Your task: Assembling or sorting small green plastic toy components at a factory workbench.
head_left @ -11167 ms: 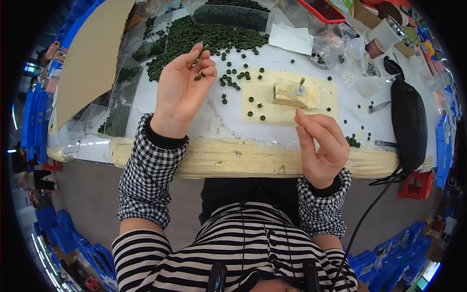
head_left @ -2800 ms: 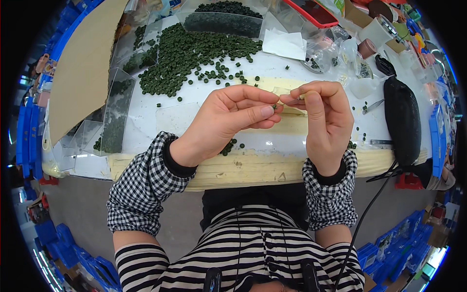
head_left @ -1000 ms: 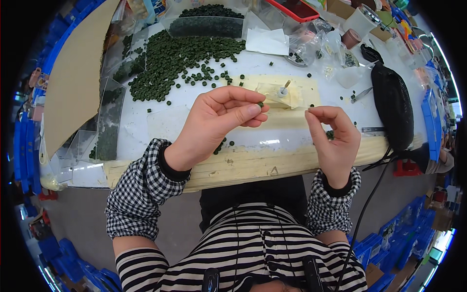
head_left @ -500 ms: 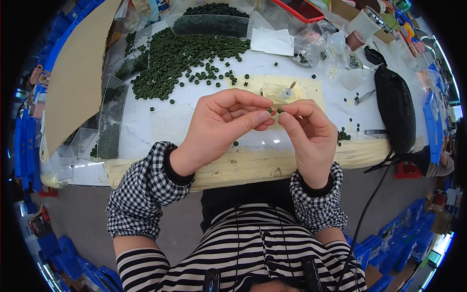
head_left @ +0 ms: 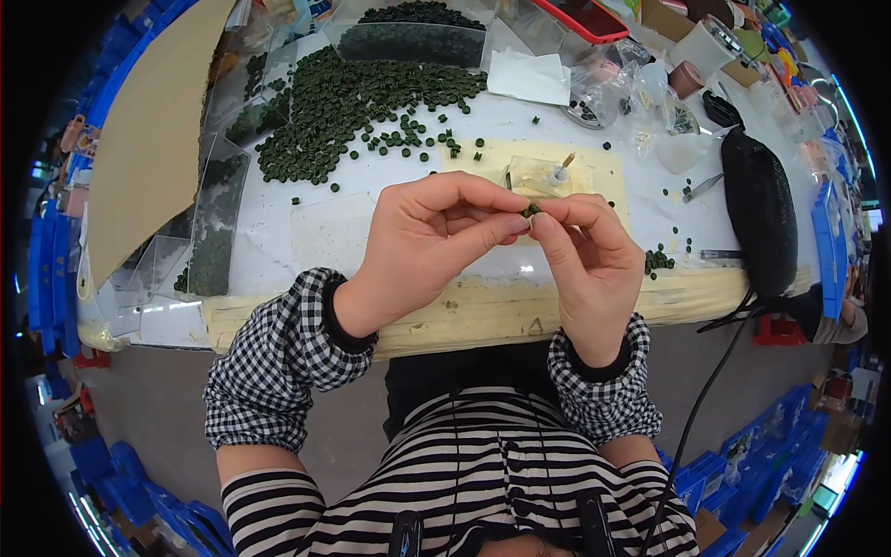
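Observation:
My left hand (head_left: 422, 239) and my right hand (head_left: 599, 274) meet above the near part of the table, thumb and forefinger of each pinched together. Small dark green round pieces (head_left: 531, 211) show between the touching fingertips, one against the other; their exact shape is partly covered. Behind the hands a small glue-stained holder (head_left: 543, 178) with a thin brown stick upright in it rests on a cream-coloured sheet (head_left: 608, 176). To the left and farther back spreads a big heap of the same kind of green grooved pieces (head_left: 339, 111).
Clear trays (head_left: 413, 45) with green pieces stand behind and left of the heap. Cardboard (head_left: 148, 139) leans at the left. White paper (head_left: 529, 76), a red-edged phone (head_left: 589, 17), a black pouch (head_left: 761, 204), tweezers (head_left: 703, 187) and scattered green pieces (head_left: 659, 262) lie around.
The fingertips have come together, and the green pieces that were slightly apart now touch. The whole view has shifted a little; the heap and tools look unchanged.

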`<state>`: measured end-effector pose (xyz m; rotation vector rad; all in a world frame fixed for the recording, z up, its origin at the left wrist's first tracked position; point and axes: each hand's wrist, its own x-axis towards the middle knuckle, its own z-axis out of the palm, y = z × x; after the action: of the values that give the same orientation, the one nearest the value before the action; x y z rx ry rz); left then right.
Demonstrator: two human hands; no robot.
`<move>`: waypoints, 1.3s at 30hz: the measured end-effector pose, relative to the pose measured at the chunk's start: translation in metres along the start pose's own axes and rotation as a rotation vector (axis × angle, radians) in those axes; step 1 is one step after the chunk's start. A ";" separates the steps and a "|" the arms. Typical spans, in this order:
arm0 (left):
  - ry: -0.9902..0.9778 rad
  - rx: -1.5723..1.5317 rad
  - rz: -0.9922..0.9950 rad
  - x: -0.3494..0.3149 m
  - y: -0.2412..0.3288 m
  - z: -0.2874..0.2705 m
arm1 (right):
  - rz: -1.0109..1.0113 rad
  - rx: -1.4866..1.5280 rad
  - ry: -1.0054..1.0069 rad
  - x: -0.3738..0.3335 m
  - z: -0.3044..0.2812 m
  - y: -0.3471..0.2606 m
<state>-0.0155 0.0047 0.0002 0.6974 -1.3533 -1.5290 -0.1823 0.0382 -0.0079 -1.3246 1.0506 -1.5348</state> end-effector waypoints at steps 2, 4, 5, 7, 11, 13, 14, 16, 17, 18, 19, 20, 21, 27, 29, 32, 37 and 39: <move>0.011 0.017 0.013 -0.001 -0.001 0.001 | -0.008 -0.017 0.001 0.000 0.001 -0.001; 0.022 0.028 0.024 -0.001 -0.001 0.002 | -0.021 -0.058 0.005 -0.001 0.001 -0.002; 0.020 0.044 0.026 -0.001 0.000 0.002 | -0.028 -0.092 0.008 -0.001 0.001 -0.003; 0.019 0.079 0.030 -0.001 0.000 0.001 | -0.038 -0.123 0.009 -0.002 0.001 -0.003; 0.015 0.196 0.114 -0.002 -0.002 -0.001 | -0.042 -0.143 0.010 -0.002 0.001 -0.005; 0.013 0.245 0.164 -0.002 -0.002 -0.001 | -0.034 -0.153 0.008 -0.003 0.002 -0.006; 0.016 0.251 0.163 -0.002 -0.002 -0.002 | -0.026 -0.151 0.005 -0.005 0.003 -0.007; 0.022 0.261 0.162 -0.001 -0.004 -0.004 | -0.015 -0.139 -0.005 -0.006 0.003 -0.008; 0.023 0.238 0.144 -0.001 -0.004 -0.004 | -0.010 -0.127 -0.013 -0.007 0.002 -0.008; 0.024 0.216 0.126 -0.001 -0.003 -0.003 | -0.006 -0.115 -0.021 -0.007 0.002 -0.008; 0.024 0.194 0.109 0.000 -0.003 -0.003 | -0.006 -0.107 -0.031 -0.007 0.001 -0.009; 0.042 0.130 0.076 0.001 -0.002 -0.002 | -0.007 -0.100 -0.041 -0.007 0.001 -0.009; 0.062 0.068 0.044 0.001 0.000 -0.001 | -0.007 -0.090 -0.052 -0.007 0.000 -0.009; 0.036 0.171 0.108 0.001 -0.003 -0.005 | -0.031 -0.103 -0.084 -0.008 -0.002 -0.008; -0.001 0.339 0.229 0.002 -0.001 -0.007 | -0.011 -0.077 -0.103 -0.008 -0.003 -0.010; -0.064 0.557 0.397 0.005 0.001 -0.012 | 0.061 -0.039 -0.124 -0.008 -0.007 -0.013; -0.002 0.210 0.132 0.003 -0.004 -0.005 | -0.022 -0.123 -0.129 -0.009 -0.008 -0.010; -0.022 0.092 -0.003 0.004 0.000 -0.005 | -0.155 -0.266 -0.139 -0.008 -0.009 -0.010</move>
<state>-0.0123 -0.0011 -0.0007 0.7417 -1.4469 -1.4885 -0.1916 0.0491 -0.0016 -1.7055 1.1130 -1.4249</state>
